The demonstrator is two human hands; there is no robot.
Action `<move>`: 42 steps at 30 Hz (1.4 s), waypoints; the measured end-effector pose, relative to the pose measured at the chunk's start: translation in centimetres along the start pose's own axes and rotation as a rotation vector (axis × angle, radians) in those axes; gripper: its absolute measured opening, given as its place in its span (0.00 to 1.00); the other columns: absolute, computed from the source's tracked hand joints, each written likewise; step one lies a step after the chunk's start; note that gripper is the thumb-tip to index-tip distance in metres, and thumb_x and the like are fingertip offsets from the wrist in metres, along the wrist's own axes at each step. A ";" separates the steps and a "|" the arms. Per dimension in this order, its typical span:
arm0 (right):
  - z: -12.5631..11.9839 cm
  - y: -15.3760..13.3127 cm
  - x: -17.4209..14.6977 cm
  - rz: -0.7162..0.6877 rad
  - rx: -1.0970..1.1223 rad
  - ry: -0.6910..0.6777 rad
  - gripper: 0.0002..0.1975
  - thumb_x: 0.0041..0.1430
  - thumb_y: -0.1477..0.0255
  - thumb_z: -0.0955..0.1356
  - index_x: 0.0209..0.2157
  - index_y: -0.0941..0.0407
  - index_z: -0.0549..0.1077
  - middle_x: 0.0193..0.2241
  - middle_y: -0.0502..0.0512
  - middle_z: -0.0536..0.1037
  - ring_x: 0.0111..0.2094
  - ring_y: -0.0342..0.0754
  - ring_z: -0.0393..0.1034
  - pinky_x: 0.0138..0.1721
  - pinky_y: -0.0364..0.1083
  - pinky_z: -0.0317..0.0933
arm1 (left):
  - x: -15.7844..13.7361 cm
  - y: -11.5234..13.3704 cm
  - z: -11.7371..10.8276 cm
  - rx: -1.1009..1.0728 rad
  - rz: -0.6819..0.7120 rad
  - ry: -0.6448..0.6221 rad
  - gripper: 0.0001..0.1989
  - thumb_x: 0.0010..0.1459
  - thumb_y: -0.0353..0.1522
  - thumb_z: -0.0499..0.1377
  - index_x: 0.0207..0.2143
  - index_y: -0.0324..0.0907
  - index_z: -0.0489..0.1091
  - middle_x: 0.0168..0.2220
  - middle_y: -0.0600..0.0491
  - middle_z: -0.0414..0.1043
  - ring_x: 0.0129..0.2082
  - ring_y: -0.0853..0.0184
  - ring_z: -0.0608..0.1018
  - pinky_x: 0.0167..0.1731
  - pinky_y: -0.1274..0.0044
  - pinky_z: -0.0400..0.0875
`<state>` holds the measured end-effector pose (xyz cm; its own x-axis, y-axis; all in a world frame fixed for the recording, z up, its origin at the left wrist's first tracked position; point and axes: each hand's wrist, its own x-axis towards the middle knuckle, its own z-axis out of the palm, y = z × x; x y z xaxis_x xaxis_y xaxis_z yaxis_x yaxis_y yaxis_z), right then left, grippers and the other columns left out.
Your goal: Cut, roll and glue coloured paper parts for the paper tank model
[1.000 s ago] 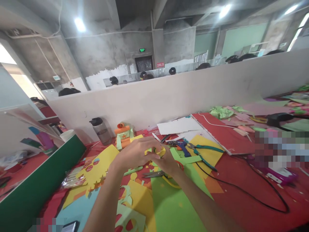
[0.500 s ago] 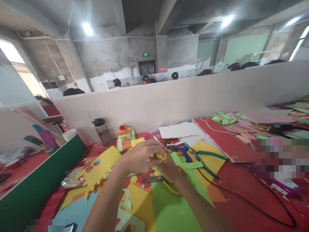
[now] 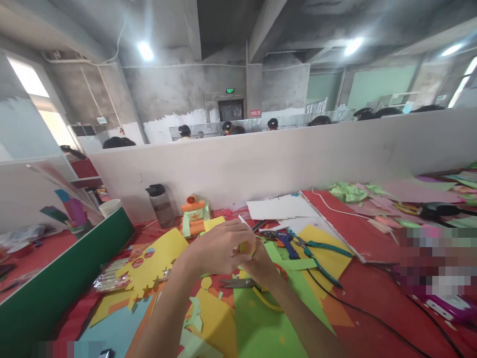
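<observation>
Over the middle of the table, my left hand (image 3: 218,248) and my right hand (image 3: 258,262) meet with fingers curled around a small yellow paper piece (image 3: 244,246). It looks rolled, but the fingers cover most of it. Just below the hands lie scissors (image 3: 237,283) with yellow handles, partly behind my right wrist. Yellow cardstock (image 3: 219,318) and a green sheet (image 3: 264,323) spread beneath my forearms. Beyond my left hand stands a craft of orange paper rolls (image 3: 194,217) with a star on it.
Teal-handled pliers (image 3: 323,253) and a blue glue gun (image 3: 287,245) lie at right, with a black cable. A dark-lidded bottle (image 3: 162,206) stands by the white partition (image 3: 223,166). A green board (image 3: 70,263) borders the left. Star-edged yellow paper (image 3: 154,261) lies near it.
The yellow piece shows less between my fingers, and my hands have closed further around it. The camera view has shifted slightly, so the scene sits a little lower.
</observation>
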<state>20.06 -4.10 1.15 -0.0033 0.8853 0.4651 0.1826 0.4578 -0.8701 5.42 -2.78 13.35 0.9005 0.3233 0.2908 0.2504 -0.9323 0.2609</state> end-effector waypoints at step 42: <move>-0.8 0.3 -0.3 -0.120 0.060 0.072 0.11 0.54 0.67 0.71 0.29 0.56 0.66 0.24 0.46 0.64 0.26 0.42 0.54 0.26 0.42 0.54 | -0.8 -1.2 -0.4 -0.119 -0.036 0.055 0.05 0.59 0.28 0.62 0.38 0.45 0.74 0.48 0.50 0.73 0.45 0.64 0.76 0.44 0.74 0.71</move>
<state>20.88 -4.30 0.93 0.0498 0.8165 0.5752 0.1261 0.5662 -0.8146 4.23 -1.89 13.21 0.8701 0.3676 0.3283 0.2352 -0.8951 0.3789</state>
